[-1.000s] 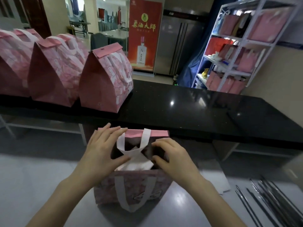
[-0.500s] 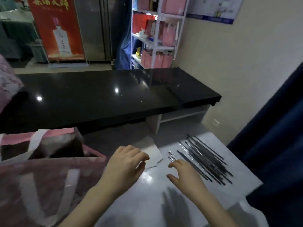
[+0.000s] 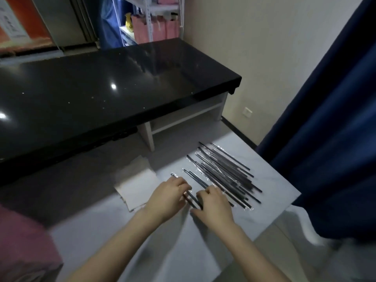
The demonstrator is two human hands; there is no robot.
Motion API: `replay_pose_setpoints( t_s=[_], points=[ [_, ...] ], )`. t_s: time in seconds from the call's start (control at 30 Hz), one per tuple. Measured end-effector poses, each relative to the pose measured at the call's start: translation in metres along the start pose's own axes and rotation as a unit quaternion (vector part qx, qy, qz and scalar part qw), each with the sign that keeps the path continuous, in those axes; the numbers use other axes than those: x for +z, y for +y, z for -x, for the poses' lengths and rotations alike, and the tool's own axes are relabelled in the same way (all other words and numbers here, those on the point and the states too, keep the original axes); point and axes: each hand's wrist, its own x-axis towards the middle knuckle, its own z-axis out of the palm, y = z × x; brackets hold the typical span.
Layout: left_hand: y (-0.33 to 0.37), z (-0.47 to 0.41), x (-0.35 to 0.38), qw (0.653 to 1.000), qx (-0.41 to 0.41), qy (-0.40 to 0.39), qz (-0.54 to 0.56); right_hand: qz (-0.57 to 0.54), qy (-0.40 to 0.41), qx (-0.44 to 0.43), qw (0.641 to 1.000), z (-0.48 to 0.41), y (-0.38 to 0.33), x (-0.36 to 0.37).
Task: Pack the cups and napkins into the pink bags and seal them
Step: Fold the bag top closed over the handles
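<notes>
Several black straws in clear wrappers (image 3: 221, 171) lie fanned out on the white table (image 3: 270, 202) at the right. My left hand (image 3: 168, 197) rests with curled fingertips on the nearest straws. My right hand (image 3: 213, 204) lies beside it, fingers spread over the straws' near ends. Whether either hand grips a straw is unclear. A stack of white napkins (image 3: 136, 184) sits just left of my left hand. A corner of the pink bag (image 3: 22, 245) shows blurred at the lower left.
A long black glossy counter (image 3: 101, 94) runs behind the table, with a white shelf frame under it. A white rack with pink bags (image 3: 154, 31) stands at the back. A dark blue curtain (image 3: 329, 127) hangs at the right, close to the table edge.
The view has swung right, away from the pink bag. Both hands have left the bag's opening and moved onto the pile of wrapped straws.
</notes>
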Motion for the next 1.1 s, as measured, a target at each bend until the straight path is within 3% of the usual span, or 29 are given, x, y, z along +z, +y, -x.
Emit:
replay_pose_setpoints(
  t_s=[0.27,0.47,1.1],
  points=[
    [-0.007,-0.036,0.023,1.0,0.009,0.011,0.002,-0.028,0.055,0.008,0.998,0.003,0.022,0.008],
    [0.003,-0.05,0.024,0.998,0.025,0.049,0.027,-0.039,0.156,0.024,0.987,0.004,0.041,0.004],
    [0.01,-0.035,0.031,0.996,0.036,0.024,-0.079,-0.011,0.141,0.003,0.99,0.014,0.036,0.0]
  ],
)
